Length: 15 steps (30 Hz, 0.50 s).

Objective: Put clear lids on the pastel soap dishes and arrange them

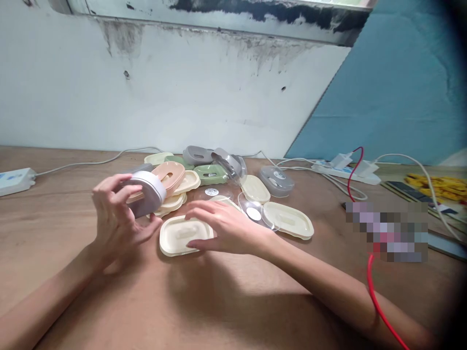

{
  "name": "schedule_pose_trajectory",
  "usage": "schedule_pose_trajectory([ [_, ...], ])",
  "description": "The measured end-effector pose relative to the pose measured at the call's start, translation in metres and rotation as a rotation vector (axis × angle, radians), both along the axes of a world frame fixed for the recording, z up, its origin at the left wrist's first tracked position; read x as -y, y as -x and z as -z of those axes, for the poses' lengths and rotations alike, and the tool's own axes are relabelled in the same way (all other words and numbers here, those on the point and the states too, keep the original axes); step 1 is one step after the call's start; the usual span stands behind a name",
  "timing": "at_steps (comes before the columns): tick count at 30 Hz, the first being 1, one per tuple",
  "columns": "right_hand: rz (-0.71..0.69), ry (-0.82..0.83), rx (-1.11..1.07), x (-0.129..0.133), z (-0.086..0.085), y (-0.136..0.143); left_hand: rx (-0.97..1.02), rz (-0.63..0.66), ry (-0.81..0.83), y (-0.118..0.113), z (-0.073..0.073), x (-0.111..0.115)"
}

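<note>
Left of centre, my left hand [115, 214] holds the tilted grey case [155, 185] in curled fingers, and that loose-looking pinch could drop it onto the cream tray [170, 238] at centre, where my right hand [233, 228] arches wide, contact unclear.

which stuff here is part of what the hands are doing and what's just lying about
Seemingly in use:
- grey dish, in the left hand
- cream tray, at the right hand
- probably pink dish, green dish, clear lid

Likely just lying about:
- left power strip
- right power strip
- red cable
- yellow bundle
</note>
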State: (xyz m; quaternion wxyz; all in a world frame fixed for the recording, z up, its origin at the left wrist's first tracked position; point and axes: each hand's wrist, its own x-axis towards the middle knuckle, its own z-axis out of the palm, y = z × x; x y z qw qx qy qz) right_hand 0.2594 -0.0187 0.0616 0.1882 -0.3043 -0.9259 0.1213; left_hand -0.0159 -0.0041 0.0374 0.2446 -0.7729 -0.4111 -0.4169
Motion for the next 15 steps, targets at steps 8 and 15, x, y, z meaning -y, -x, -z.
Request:
schedule_pose_trajectory([
  [8, -0.069, -0.081, -0.131, -0.001, 0.007, 0.002, -0.019, 0.631, 0.273, -0.027, 0.019, 0.015],
  [15, -0.017, 0.025, 0.012, -0.003, -0.002, -0.001, -0.035, 0.65, 0.399, -0.023, 0.02, 0.016],
])
